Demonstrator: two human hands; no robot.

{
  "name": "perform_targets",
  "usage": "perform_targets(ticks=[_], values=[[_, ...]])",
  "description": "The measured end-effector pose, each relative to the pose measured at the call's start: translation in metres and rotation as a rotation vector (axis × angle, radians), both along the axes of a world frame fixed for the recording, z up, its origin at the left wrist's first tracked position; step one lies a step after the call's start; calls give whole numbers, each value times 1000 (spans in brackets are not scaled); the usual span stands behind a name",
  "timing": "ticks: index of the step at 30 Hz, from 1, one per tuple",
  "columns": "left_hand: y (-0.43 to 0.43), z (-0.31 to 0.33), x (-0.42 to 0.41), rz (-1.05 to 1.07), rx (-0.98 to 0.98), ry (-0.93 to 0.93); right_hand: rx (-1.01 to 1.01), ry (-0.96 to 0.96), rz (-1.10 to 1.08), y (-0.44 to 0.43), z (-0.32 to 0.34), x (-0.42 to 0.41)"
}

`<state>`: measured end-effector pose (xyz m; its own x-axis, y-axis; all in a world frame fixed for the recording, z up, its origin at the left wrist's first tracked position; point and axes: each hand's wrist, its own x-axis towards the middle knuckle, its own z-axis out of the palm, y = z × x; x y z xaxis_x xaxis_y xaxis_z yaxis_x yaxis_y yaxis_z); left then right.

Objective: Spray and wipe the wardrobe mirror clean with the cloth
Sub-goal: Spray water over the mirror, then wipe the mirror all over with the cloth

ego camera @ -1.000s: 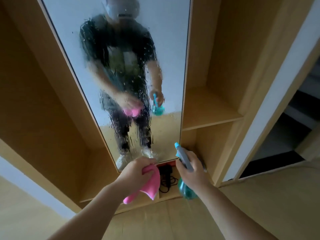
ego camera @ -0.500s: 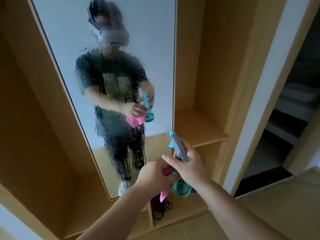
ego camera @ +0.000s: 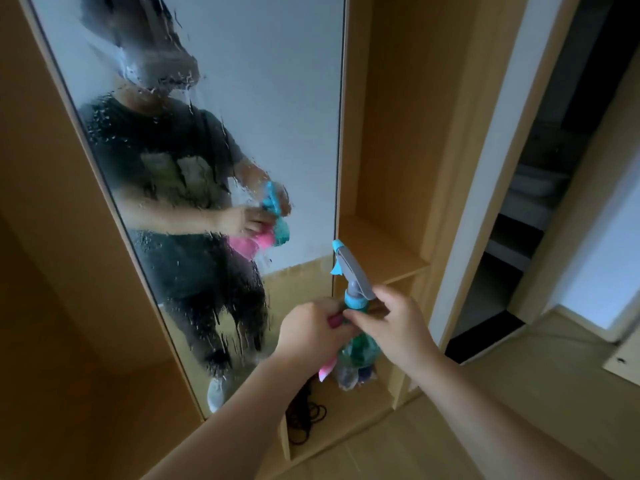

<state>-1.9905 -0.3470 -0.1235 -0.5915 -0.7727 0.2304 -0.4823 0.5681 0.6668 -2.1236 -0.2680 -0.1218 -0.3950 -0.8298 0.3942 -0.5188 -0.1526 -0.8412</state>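
Note:
The tall wardrobe mirror [ego camera: 277, 98] is wet, with drops and streaks running down its left and middle. Low in front of its right edge, my right hand [ego camera: 398, 327] grips the teal spray bottle [ego camera: 356, 351] at the neck, just below the grey and blue trigger head, which points up at the glass. My left hand [ego camera: 308, 329] grips the pink cloth [ego camera: 327, 367] and sits tight against the bottle's left side. Most of the cloth is hidden in my fist; one end hangs below it.
Open wooden shelves [ego camera: 381, 258] flank the mirror on the right. A coil of black cable [ego camera: 306, 415] lies in the low compartment under my hands. A dark doorway [ego camera: 519, 254] opens at the right, and light wood floor [ego camera: 519, 393] runs below.
Both hands have risen and come together. The left hand with the cloth now meets the bottle, and the right hand's hold sits lower on the neck. My view has tilted up the mirror.

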Motion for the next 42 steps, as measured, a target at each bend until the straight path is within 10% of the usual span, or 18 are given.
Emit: perform_targets(ticks=[27, 42], values=[[-124, -41, -253, 333, 82, -161, 110, 55, 144, -219, -32, -341], [-149, -71, -264, 597, 140, -121, 228, 33, 156, -350, -92, -373]])
